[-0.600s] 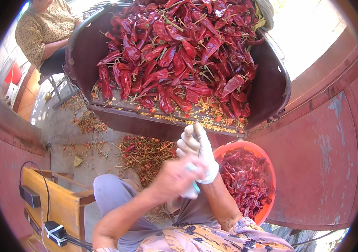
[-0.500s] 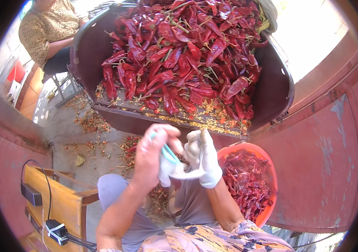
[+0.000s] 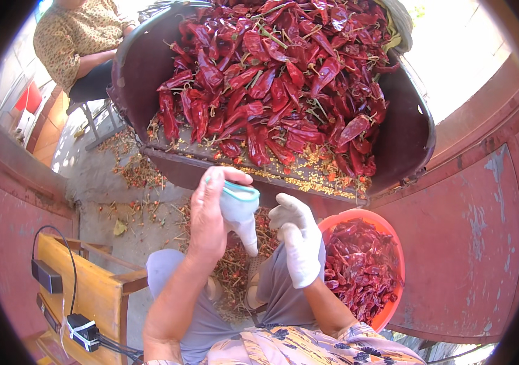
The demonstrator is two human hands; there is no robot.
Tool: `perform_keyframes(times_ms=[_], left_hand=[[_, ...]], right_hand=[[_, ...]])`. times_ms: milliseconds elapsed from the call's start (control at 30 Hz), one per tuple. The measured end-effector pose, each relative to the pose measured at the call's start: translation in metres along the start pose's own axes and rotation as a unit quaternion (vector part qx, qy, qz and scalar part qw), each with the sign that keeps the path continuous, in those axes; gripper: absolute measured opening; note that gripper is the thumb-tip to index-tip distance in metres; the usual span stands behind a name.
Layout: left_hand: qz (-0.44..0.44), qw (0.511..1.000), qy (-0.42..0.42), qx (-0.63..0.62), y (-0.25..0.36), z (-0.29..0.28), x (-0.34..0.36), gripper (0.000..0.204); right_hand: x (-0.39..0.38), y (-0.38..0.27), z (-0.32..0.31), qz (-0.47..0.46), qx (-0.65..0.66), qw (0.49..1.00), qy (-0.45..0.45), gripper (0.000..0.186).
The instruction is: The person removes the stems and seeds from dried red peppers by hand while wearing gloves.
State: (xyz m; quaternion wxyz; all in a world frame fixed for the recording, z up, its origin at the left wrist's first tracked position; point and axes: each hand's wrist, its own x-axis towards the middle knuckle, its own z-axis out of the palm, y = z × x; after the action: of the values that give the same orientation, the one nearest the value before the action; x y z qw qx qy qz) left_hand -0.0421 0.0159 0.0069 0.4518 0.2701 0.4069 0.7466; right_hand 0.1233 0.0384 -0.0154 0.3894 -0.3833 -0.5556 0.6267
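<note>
My bare left hand (image 3: 211, 213) grips a white glove (image 3: 241, 213) by its teal-rimmed cuff, with the glove's fingers hanging down. Just to its right, my right hand (image 3: 296, 240) wears a white glove, its fingers loosely bent and apart, with nothing visible in them. Beyond both hands, a heap of red chilli peppers (image 3: 271, 85) fills a dark metal bin (image 3: 402, 134), with yellow seeds (image 3: 320, 182) scattered along its front ledge. An orange basin (image 3: 396, 255) of chillies stands right of my right hand.
A person (image 3: 74, 42) sits at upper left near a red bucket (image 3: 28, 97). A wooden stool (image 3: 83, 267) with black power adapters (image 3: 83, 331) is at lower left. Stems litter the floor (image 3: 119, 194). Red metal panels (image 3: 460, 243) flank both sides.
My left hand has pulled away from my right hand and moved left with the loose glove, now hanging more upright. My right hand has shifted slightly right and down.
</note>
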Motion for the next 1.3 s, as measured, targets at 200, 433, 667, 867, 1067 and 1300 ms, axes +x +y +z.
perform_keyframes(times_ms=[200,433,667,867,1067,1300], left_hand=[[-0.024,0.989,-0.087,0.116,-0.009,0.006,-0.005,0.039],[-0.085,0.968,-0.126,0.2,0.01,-0.006,0.003,0.041],[-0.115,0.976,-0.121,0.14,0.014,-0.008,0.005,0.017],[-0.076,0.969,-0.136,0.193,0.007,-0.012,0.003,0.015],[-0.144,0.946,-0.187,0.221,-0.001,-0.008,0.002,0.023],[-0.129,0.945,-0.192,0.231,-0.016,-0.008,-0.001,0.018]], right_hand=[[0.006,-0.023,0.012,-0.019,-0.059,0.998,-0.033,0.036],[0.027,-0.036,-0.011,0.074,-0.028,0.994,-0.073,0.024],[0.031,-0.036,0.003,-0.019,0.018,0.997,0.075,0.023],[0.008,-0.034,-0.008,0.077,-0.035,0.994,-0.064,0.04],[0.015,-0.024,-0.002,0.088,-0.055,0.994,-0.037,0.026],[0.014,-0.018,-0.002,0.086,-0.046,0.995,-0.033,0.027]])
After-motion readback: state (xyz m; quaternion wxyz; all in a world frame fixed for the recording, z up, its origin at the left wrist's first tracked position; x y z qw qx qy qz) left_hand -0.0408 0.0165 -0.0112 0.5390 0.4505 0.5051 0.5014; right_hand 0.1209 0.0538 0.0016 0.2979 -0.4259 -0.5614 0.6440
